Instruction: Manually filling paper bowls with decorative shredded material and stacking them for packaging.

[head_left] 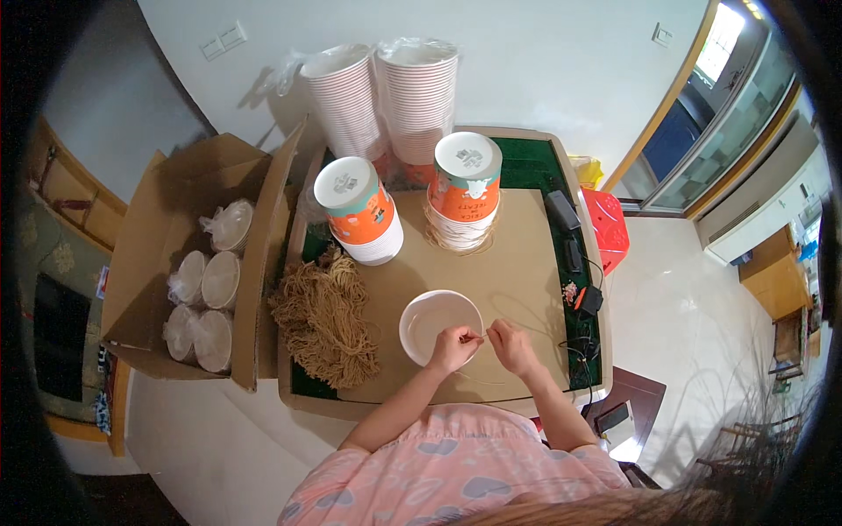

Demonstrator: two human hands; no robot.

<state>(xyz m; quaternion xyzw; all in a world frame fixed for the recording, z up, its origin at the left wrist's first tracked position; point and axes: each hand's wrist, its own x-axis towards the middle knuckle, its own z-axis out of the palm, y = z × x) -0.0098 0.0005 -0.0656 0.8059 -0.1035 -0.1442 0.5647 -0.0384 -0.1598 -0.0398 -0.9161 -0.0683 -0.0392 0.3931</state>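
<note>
A white paper bucket [423, 317] stands mouth up on the brown cardboard sheet [395, 285] in front of me. My left hand [456, 349] is closed in a pinch at the bucket's near right rim, holding a thin tan cord. Just to its right, my right hand [512, 347] pinches the same cord, fingertips close to the left ones. A loose length of cord [481, 380] trails below the hands. Left of the bucket lies a thick bundle of tan cords [324, 320]. Whether the cord passes through the bucket's wall is too small to tell.
Upside-down orange printed bucket stacks stand behind, one left [358, 210] and one right [465, 188] with cords round it. Tall wrapped bucket stacks [417, 96] rise at the wall. An open carton [189, 263] of bagged buckets is left; black adapters [561, 210] and cables line the right edge.
</note>
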